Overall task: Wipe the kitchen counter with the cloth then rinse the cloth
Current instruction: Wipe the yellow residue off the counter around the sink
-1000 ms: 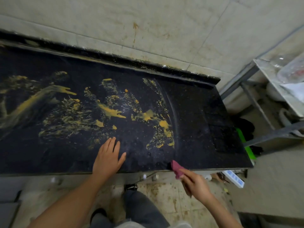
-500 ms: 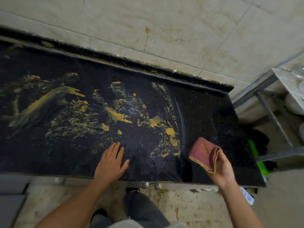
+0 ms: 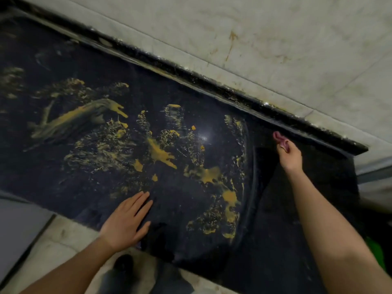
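The black stone counter (image 3: pixel 314 187) runs across the view, smeared with yellow stains (image 3: pixel 161 153) over its left and middle. My right hand (image 3: pixel 289 154) is stretched to the far right part of the counter, near the raised back edge, shut on a pink-red cloth (image 3: pixel 278 137) that sticks out past the fingers. Most of the cloth is hidden under the hand. My left hand (image 3: pixel 127 221) lies flat on the counter's front edge with fingers spread and nothing in it.
A raised black backsplash strip (image 3: pixel 212 81) borders the counter against the stained tiled wall (image 3: pixel 275 39). The counter ends at the right (image 3: pixel 358 158), with something green (image 3: pixel 377 251) below. The floor and my dark shoe (image 3: pixel 124 264) show under the front edge.
My right hand carried the cloth from below the front edge up and across to the counter's far right, near the back. My left hand stayed put. The view tilted.
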`<state>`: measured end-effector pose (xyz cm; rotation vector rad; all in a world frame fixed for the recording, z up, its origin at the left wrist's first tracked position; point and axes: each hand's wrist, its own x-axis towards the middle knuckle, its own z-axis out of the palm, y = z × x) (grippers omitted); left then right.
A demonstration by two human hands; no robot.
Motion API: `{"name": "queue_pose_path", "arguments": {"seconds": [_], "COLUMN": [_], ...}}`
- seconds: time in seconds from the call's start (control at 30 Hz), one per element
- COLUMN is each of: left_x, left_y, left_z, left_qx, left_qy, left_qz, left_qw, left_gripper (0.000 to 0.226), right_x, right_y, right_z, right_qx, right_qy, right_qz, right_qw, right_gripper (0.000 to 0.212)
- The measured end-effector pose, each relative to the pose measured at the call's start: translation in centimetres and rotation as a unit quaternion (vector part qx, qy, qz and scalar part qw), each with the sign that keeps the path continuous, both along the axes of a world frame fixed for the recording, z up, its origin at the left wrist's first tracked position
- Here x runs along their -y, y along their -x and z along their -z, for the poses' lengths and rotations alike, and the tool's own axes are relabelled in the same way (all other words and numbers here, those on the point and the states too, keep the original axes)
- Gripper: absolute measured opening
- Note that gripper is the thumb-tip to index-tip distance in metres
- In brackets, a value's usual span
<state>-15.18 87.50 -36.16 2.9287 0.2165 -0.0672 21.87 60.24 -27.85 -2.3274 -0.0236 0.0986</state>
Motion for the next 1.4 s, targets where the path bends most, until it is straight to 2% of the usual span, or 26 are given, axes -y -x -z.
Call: {"name": "queue_pose_path", "arguments": {"seconds": [0.07,0.13,0.17,0.23,0.3,0.37,0.53,0.83,0.93,1.0,1.03,1.1,1.13,1.17,1.2,1.3,1.4], "left_x": [-0.1,-0.1,0.0,-0.1,-0.1,-0.1,0.0,0.2,0.1,0.1,0.1,0.0,0.0,0.0,0.0,0.0,-0.1], "left_y": [0.0,0.1,0.1,0.1,0.1,0.1,0.0,-0.1,-0.1,0.0,0.0,-0.1,-0.1,-0.1,-0.1,-0.2,-0.2], "left_z": [-0.1,-0.3,-0.2,-0.2,-0.1,-0.2,-0.5,-1.2,-1.1,-1.0,-1.0,-1.0,-1.0,-1.1,-1.1,-1.1,-1.1], "left_qx": [0.006,0.006,0.005,0.009,0.012,0.012,0.003,0.003,-0.005,-0.016,-0.023,-0.032,-0.034,-0.036,-0.036,-0.037,-0.042], "left_qy": [-0.003,-0.005,-0.006,-0.01,-0.013,-0.017,-0.024,-0.006,-0.004,-0.003,-0.002,0.002,0.003,0.003,0.003,0.009,0.018], "left_qz": [0.001,0.005,0.006,0.007,0.008,0.011,0.005,0.002,0.007,0.011,0.013,0.016,0.017,0.017,0.019,0.026,0.027], "left_qw": [1.0,1.0,1.0,1.0,1.0,1.0,1.0,1.0,1.0,1.0,1.0,0.999,0.999,0.999,0.999,0.999,0.999], "left_gripper": [0.07,0.066,0.064,0.059,0.058,0.058,0.065,0.077,0.079,0.079,0.08,0.082,0.082,0.082,0.083,0.083,0.084], "right_x": [-2.6,-5.0,-5.7,-6.6,-6.7,-6.4,-3.5,4.2,5.9,6.3,6.3,6.9,7.3,7.4,7.4,7.2,7.8], "right_y": [-2.5,-4.0,-4.7,-5.3,-5.4,-4.3,2.7,19.6,24.4,27.3,28.7,30.9,31.8,32.6,33.3,34.4,33.5], "right_z": [1.1,3.1,4.0,4.7,4.6,3.7,2.5,2.4,2.6,2.0,1.6,1.4,1.5,1.2,0.8,-0.5,-1.7], "right_qx": [-0.017,-0.045,-0.055,-0.065,-0.072,-0.09,-0.113,-0.186,-0.201,-0.217,-0.221,-0.233,-0.238,-0.247,-0.257,-0.292,-0.365], "right_qy": [0.05,0.176,0.254,0.317,0.294,0.23,0.126,0.091,0.072,0.087,0.087,0.095,0.099,0.102,0.104,0.07,-0.034], "right_qz": [-0.099,-0.192,-0.215,-0.217,-0.21,-0.214,-0.227,-0.194,-0.187,-0.18,-0.183,-0.175,-0.174,-0.177,-0.184,-0.167,-0.103], "right_qw": [0.994,0.964,0.942,0.921,0.929,0.945,0.959,0.959,0.959,0.955,0.954,0.952,0.95,0.947,0.943,0.939,0.925], "right_gripper": [0.034,0.04,0.044,0.047,0.048,0.047,0.043,0.045,0.061,0.06,0.074,0.118,0.126,0.125,0.112,0.021,0.027]}}
